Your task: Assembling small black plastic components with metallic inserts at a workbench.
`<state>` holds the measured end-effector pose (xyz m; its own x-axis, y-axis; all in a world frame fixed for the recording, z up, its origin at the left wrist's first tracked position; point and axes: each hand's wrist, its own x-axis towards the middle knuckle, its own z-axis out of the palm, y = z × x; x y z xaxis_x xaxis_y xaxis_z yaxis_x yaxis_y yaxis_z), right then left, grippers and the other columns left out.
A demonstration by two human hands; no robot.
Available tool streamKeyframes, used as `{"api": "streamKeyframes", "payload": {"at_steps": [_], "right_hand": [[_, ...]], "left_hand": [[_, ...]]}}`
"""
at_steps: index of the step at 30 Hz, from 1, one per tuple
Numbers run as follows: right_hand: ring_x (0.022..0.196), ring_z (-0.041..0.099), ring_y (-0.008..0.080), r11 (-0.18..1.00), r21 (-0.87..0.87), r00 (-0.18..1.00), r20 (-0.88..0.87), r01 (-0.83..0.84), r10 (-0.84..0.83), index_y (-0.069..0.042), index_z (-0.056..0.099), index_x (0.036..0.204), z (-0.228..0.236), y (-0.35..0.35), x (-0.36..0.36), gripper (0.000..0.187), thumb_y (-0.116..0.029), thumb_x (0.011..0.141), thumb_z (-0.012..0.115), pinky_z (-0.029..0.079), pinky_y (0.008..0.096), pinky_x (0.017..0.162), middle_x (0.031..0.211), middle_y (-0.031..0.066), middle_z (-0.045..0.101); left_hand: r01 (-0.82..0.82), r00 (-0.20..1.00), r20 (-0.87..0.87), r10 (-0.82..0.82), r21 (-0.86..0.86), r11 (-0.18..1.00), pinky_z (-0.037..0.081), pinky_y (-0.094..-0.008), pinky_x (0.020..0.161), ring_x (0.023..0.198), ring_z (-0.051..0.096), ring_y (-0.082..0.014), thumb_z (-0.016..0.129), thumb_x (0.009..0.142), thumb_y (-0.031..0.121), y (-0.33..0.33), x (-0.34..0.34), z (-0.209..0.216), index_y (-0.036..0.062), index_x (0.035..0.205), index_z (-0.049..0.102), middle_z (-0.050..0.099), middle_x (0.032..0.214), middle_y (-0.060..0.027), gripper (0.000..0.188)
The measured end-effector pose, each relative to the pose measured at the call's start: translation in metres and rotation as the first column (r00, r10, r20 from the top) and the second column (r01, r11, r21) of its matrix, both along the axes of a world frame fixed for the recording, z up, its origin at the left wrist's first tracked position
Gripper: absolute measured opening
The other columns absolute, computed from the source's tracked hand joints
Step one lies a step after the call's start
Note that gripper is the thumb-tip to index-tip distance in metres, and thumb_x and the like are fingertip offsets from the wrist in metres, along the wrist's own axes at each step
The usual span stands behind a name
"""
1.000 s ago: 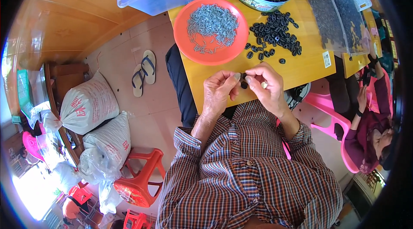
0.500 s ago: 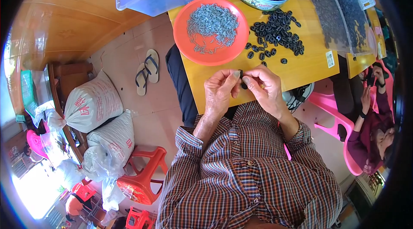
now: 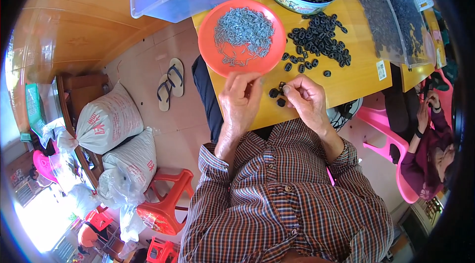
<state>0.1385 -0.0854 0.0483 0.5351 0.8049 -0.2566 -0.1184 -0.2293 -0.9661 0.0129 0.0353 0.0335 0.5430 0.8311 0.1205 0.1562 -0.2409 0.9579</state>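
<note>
My left hand (image 3: pixel 240 101) is at the near rim of a round red plate (image 3: pixel 207 45), its fingers loosely bent and apart, with nothing visible in them. On the plate lies a heap of small silver screws (image 3: pixel 245 28). My right hand (image 3: pixel 308 101) is closed, with a small black plastic part (image 3: pixel 282 85) at the tips of its thumb and forefinger. Just beside those fingertips, two small black pieces (image 3: pixel 273 93) lie on the yellow table. Farther back is a loose pile of black oval parts with holes (image 3: pixel 321 35), several of them scattered toward me.
A translucent bin (image 3: pixel 208 1) of black parts stands at the back left, a round tin (image 3: pixel 302 5) of them beside it. Another clear bin (image 3: pixel 405 30) is at the right. A person (image 3: pixel 428 149) sits on a pink chair (image 3: pixel 401 139). White sacks (image 3: pixel 111 117) and a red stool (image 3: pixel 168 198) are at left.
My left hand has parted from my right and moved left and slightly up toward the plate. The right hand keeps the black part, and the small black pieces on the table now show.
</note>
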Motion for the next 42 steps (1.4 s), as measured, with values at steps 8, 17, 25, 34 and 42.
{"api": "streamKeyframes", "payload": {"at_steps": [8, 17, 25, 34, 42], "right_hand": [[0.055, 0.05, 0.0026, 0.999, 0.053, 0.997, 0.075, 0.009, -0.013, 0.0, 0.056, 0.083, -0.007, 0.005, 0.003, 0.008, -0.005, 0.089, 0.058, 0.04, 0.0168, 0.05, 0.066, -0.0015, 0.054], [0.055, 0.05, 0.0029, 0.999, 0.038, 0.996, 0.084, 0.005, -0.008, 0.001, 0.056, 0.084, -0.007, 0.006, 0.009, 0.008, -0.005, 0.09, 0.058, 0.04, 0.0172, 0.05, 0.066, -0.0008, 0.054], [0.056, 0.051, 0.0035, 0.999, 0.046, 0.993, 0.114, 0.002, -0.007, 0.001, 0.056, 0.084, -0.012, 0.004, 0.011, 0.009, -0.006, 0.09, 0.058, 0.041, 0.0179, 0.05, 0.067, -0.0004, 0.054], [0.056, 0.051, 0.0036, 1.0, 0.027, 0.991, 0.136, 0.0, -0.004, 0.002, 0.056, 0.084, -0.012, 0.003, 0.009, 0.01, -0.006, 0.09, 0.058, 0.042, 0.0184, 0.051, 0.068, 0.0001, 0.053], [0.056, 0.052, 0.0032, 0.999, 0.04, 0.988, 0.15, 0.013, -0.019, 0.002, 0.057, 0.085, -0.014, 0.004, 0.007, 0.009, -0.006, 0.09, 0.058, 0.042, 0.0177, 0.05, 0.069, -0.0003, 0.054]], "left_hand": [[0.192, 0.911, -0.411, 0.026, 0.481, 0.855, 0.05, -0.0394, 0.064, 0.078, 0.06, -0.0281, 0.067, 0.075, 0.009, 0.045, 0.02, -0.001, 0.0062, 0.08, 0.066, 0.053, 0.081, -0.009, 0.006], [0.292, 0.864, -0.502, -0.044, 0.427, 0.856, 0.05, -0.0405, 0.067, 0.08, 0.06, -0.028, 0.067, 0.077, 0.013, 0.055, 0.035, -0.005, 0.0082, 0.08, 0.068, 0.056, 0.08, -0.0087, 0.006], [0.384, 0.831, -0.555, -0.018, 0.55, 0.741, 0.051, -0.0406, 0.061, 0.078, 0.059, -0.0301, 0.063, 0.072, 0.004, 0.054, 0.038, -0.009, 0.0014, 0.077, 0.06, 0.052, 0.084, -0.0124, 0.006], [0.426, 0.853, -0.511, -0.106, 0.565, 0.707, 0.047, -0.0408, 0.074, 0.087, 0.055, -0.0282, 0.059, 0.072, 0.004, 0.051, 0.02, 0.0, 0.002, 0.088, 0.064, 0.053, 0.089, -0.0107, 0.018], [0.496, 0.79, -0.592, -0.16, 0.463, 0.735, 0.039, -0.0388, 0.083, 0.095, 0.053, -0.0247, 0.058, 0.074, 0.005, 0.049, 0.013, 0.011, 0.0061, 0.098, 0.067, 0.057, 0.096, -0.0063, 0.026]]}}
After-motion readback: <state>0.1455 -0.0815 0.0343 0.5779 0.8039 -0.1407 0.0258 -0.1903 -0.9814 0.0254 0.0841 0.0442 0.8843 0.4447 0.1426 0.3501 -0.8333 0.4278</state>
